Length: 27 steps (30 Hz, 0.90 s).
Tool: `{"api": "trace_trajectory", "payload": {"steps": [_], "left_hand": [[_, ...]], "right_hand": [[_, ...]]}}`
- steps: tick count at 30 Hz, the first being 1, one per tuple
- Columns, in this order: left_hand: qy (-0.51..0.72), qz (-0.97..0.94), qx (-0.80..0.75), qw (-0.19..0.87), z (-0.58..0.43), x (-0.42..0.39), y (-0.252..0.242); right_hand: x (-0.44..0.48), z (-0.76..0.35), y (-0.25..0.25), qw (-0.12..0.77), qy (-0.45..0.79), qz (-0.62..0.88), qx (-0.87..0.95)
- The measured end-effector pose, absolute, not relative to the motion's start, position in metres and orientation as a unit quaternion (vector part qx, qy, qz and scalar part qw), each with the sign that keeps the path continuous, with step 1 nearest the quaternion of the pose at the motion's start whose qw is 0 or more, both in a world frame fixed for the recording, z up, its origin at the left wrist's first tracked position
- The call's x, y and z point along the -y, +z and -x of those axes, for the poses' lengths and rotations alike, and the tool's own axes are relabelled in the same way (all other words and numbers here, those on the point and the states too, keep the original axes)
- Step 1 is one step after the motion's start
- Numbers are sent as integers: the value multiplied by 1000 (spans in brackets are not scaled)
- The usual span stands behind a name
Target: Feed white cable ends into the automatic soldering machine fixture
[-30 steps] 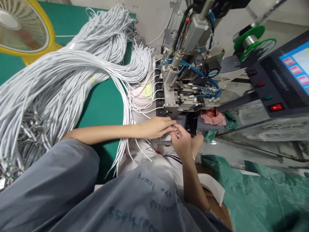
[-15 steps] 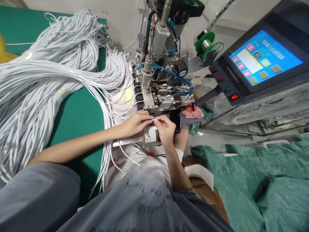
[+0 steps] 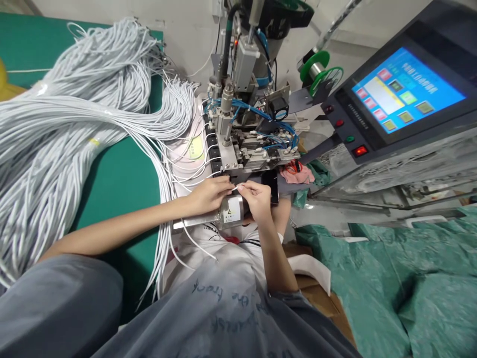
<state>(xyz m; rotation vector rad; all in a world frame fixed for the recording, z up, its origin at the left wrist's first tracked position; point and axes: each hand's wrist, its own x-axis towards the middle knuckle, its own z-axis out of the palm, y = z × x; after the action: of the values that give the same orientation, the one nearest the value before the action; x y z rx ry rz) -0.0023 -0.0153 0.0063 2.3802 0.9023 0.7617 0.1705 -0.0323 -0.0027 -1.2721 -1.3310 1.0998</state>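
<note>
From afar, I had the bare left hand (image 3: 209, 194) and the bare right hand (image 3: 257, 199) each pinching the thin white cable end (image 3: 237, 187) in a closed grip. It hung near the white-labelled silver metal cylinder (image 3: 231, 211), between both hands.

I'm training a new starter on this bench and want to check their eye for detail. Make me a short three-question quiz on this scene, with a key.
1. Multiple choice: what colour is the tabletop under the piled cables?
A) red
B) green
C) yellow

2. True or false: the left hand and the right hand both pinch a thin white strand.

3. Fill the gap: on the control panel, beside the blue screen, a lit switch glows ____.

Key: 1. B; 2. True; 3. red.
</note>
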Motion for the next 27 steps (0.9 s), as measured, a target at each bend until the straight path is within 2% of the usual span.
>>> {"api": "trace_trajectory", "payload": {"steps": [3, 5, 9, 12, 15, 20, 23, 27], "left_hand": [[297, -863, -336, 235, 1, 16, 5], [277, -877, -334, 205, 2, 15, 7], [182, -922, -339, 51, 7, 12, 10], [152, -929, -337, -4, 8, 11, 9], [185, -912, -363, 53, 6, 12, 4], [251, -874, -362, 203, 1, 14, -1], [213, -894, -340, 200, 2, 10, 1], [97, -919, -362, 117, 5, 5, 4]], "right_hand": [[36, -158, -7, 530, 433, 520, 511], [40, -153, -7, 539, 373, 542, 527], [38, -159, -3, 461, 269, 581, 615], [32, -166, -3, 417, 331, 568, 628], [27, -165, -8, 445, 375, 550, 600], [29, -154, -18, 515, 348, 551, 556], [27, -157, -26, 504, 367, 548, 557], [16, -174, -41, 467, 405, 551, 560]]}}
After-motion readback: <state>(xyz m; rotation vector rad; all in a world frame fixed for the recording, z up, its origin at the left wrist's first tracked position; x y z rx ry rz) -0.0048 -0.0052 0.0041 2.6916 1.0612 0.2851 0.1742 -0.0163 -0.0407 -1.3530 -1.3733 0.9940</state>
